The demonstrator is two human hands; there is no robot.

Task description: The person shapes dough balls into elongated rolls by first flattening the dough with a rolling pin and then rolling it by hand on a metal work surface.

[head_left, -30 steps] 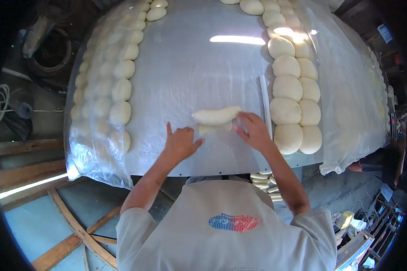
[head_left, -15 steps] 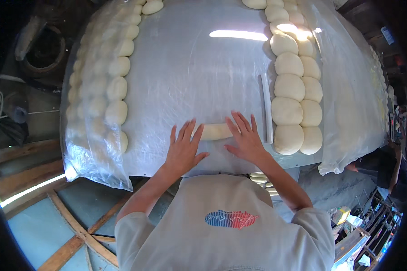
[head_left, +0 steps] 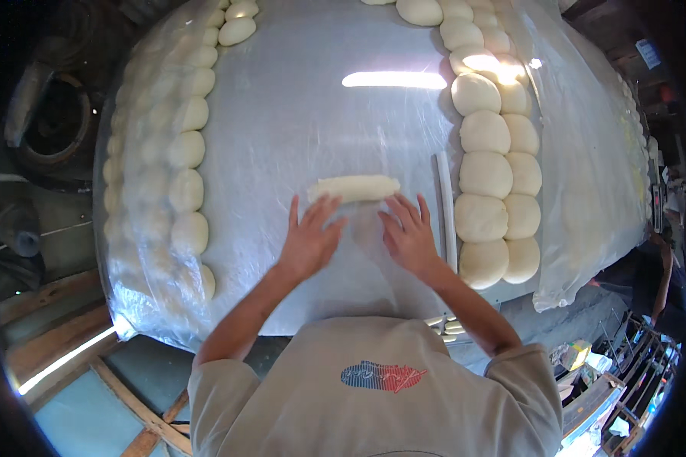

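Note:
A short, thick roll of pale dough (head_left: pixel 356 188) lies crosswise on the shiny metal tabletop (head_left: pixel 297 114) in front of me. My left hand (head_left: pixel 310 238) is at the near side of its left half, palm down, fingers apart and a little bent. Close to the roll's right end is my right hand (head_left: pixel 410 234), also open with bent fingers. The fingertips of both hands reach the near edge of the dough; I cannot tell how firmly they touch. Neither hand grips anything. To the right of my right hand, a thin pale bar (head_left: pixel 445 206) lies lengthwise on the table.
Rows of round dough pieces (head_left: pixel 485 174) stand along the right, beside a clear plastic sheet (head_left: pixel 579 190). More dough balls (head_left: pixel 187 190) line the left, mostly under another plastic sheet (head_left: pixel 141 266). Wooden beams (head_left: pixel 133 400) show at lower left. Another person's arm (head_left: pixel 663 274) is at far right.
The dough roll now lies farther ahead of my hands, and more of it shows. My hands have come off its ends to its near edge, with fingers more bent. The whole view has shifted slightly.

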